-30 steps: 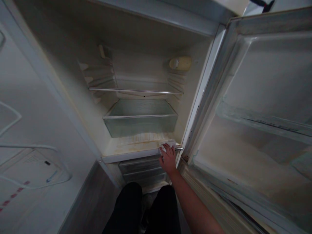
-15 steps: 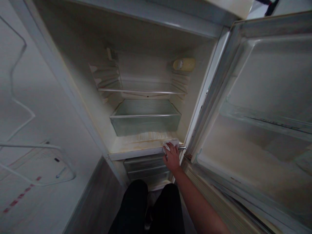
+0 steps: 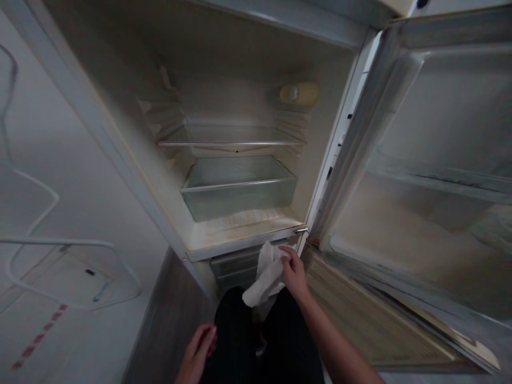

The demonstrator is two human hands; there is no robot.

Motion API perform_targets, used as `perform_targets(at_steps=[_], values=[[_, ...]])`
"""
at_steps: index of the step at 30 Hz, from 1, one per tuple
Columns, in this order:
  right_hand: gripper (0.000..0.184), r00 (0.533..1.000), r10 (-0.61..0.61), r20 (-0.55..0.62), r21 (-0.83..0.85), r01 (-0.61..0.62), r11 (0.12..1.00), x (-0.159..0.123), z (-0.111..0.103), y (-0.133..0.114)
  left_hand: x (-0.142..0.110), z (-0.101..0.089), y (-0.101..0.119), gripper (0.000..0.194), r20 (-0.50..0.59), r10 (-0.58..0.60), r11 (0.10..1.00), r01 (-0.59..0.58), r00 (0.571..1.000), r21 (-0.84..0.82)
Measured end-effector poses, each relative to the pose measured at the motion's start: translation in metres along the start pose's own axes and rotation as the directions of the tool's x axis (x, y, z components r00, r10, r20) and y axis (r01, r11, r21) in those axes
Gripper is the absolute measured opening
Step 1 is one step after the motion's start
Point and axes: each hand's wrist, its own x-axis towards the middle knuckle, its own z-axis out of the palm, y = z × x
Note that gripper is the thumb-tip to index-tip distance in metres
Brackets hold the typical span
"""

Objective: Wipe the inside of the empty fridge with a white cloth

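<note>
A crumpled white wipe (image 3: 267,274) hangs from my right hand (image 3: 295,271), pinched between closed fingers. It droops to the left over my knees, in front of the lower compartment (image 3: 236,266). Whether it is paper or fabric, I cannot tell. My left hand (image 3: 200,346) is beside my left thigh at the bottom of the view, its fingers curled in and nothing visible in them. Above my hands is the refrigerator's floor and front ledge (image 3: 244,240), marked with yellowish-brown stains.
Inside the refrigerator are a glass shelf (image 3: 232,136), a clear drawer (image 3: 240,202) and a yellowed lamp cover (image 3: 300,94). Its upper door (image 3: 424,213) and the ribbed lower door (image 3: 360,314) stand open on the right. At left, a white wire frame (image 3: 116,266) stands by the wall.
My right hand has come off the ledge's right end with the wipe, moving down towards me, and the wipe now hangs loose. My left hand has come into view at the bottom.
</note>
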Motion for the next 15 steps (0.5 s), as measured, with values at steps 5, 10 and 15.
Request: perform_targets(at_steps=[5,10,15], values=[[0.031,0.984,0.049,0.169,0.094,-0.066,0.993,-0.02,-0.006,-0.045,0.048,0.041,0.066,0.062,0.305,0.298,0.943,-0.23,0.904,-0.24],[0.028,0.98,0.11,0.166,0.122,-0.131,0.984,-0.046,-0.012,-0.077,0.066,0.065,0.099,0.054,0.477,0.42,0.906,-0.324,0.772,-0.273],[0.024,0.994,0.104,0.021,0.045,-0.105,0.993,-0.068,-0.012,-0.081,0.078,0.066,0.098,0.027,0.62,0.438,0.892,-0.399,0.651,-0.212]])
